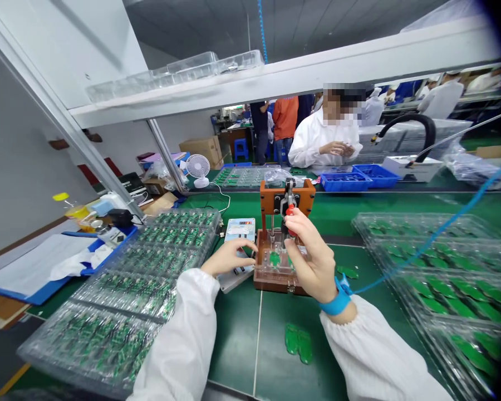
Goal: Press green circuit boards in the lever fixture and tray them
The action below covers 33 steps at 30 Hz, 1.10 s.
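An orange-brown test jig [280,262] with a clear plate stands on the green bench, a small green circuit board [274,258] lying in it. My right hand [313,255] is closed round the jig's red-tipped lever [290,210]; a blue wrist strap [336,301] sits on that wrist. My left hand [230,256] rests at the jig's left edge beside a small white meter [239,229], fingers bent toward the board. Two green boards [298,342] lie on the mat near me.
Clear trays of green boards [150,267] fill the left side, and more trays [446,267] the right. A blue coiled cord [434,236] runs from the strap. A white fan [199,168] and blue bins [359,177] stand behind; a person in white sits across.
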Motion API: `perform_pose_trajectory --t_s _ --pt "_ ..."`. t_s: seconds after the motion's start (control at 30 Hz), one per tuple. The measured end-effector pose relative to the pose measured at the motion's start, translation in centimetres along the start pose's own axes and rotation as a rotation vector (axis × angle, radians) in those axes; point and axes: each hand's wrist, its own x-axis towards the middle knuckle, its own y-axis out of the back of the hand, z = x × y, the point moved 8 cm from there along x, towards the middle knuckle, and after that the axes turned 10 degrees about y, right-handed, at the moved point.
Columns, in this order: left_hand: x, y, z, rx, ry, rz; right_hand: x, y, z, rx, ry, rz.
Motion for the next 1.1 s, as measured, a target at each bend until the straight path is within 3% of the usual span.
perform_pose_trajectory --t_s 0.1,0.2,0.5,0.77,1.1 --pt "2.3 1.1 -4.7 0.412 0.255 -0.083 0.0 0.0 0.0 0.011 0.006 -0.003" --pt "3.3 0.8 -7.1 0.581 0.372 -0.218 0.2 0.1 -0.1 0.029 0.003 -0.015" --pt "3.5 0.2 -7.3 0.786 0.477 -0.391 0.3 0.1 -0.3 0.027 0.043 0.021" --pt "2.7 1.8 -7.5 0.824 0.503 -0.353 0.3 0.1 -0.4 0.003 0.063 0.009" --pt "2.6 1.5 -7.8 0.821 0.523 -0.396 0.3 0.1 -0.6 -0.011 0.072 0.018"
